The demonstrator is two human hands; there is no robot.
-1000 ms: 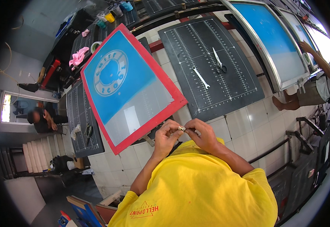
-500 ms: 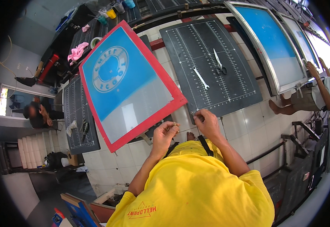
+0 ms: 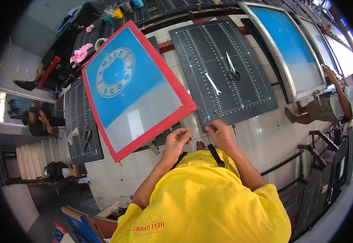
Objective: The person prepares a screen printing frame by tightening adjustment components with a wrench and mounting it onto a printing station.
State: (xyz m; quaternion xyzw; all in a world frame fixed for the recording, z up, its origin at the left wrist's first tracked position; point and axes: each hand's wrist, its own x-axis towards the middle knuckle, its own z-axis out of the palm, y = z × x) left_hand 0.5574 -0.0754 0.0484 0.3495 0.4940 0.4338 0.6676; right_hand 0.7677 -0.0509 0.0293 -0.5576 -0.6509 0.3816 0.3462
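My left hand (image 3: 175, 145) is closed in a pinch on a small brownish piece (image 3: 189, 135), mostly hidden by the fingers. To its right, my right hand (image 3: 224, 137) hovers by the near edge of a black gridded board (image 3: 205, 46); its curled fingers are smeared by motion. A small bolt-like piece (image 3: 217, 112) lies on the board just beyond that hand. Farther up the board are an open-ended wrench (image 3: 213, 83) and scissors (image 3: 232, 67) with black handles. Left of the board, a red-framed printing screen (image 3: 146, 97) with blue coating is tilted up.
Metal-framed screens (image 3: 288, 44) stand at the right, beside another person's arm (image 3: 338, 83). A second gridded board (image 3: 77, 121) at the left carries dark-handled scissors (image 3: 87, 138). A pink cloth (image 3: 80, 53) lies behind the red frame. Another person (image 3: 38, 121) sits far left.
My right hand has drawn back slightly from the board's edge, and the small bolt-like piece now shows there. My left hand keeps its pinch. The view has shifted a little.
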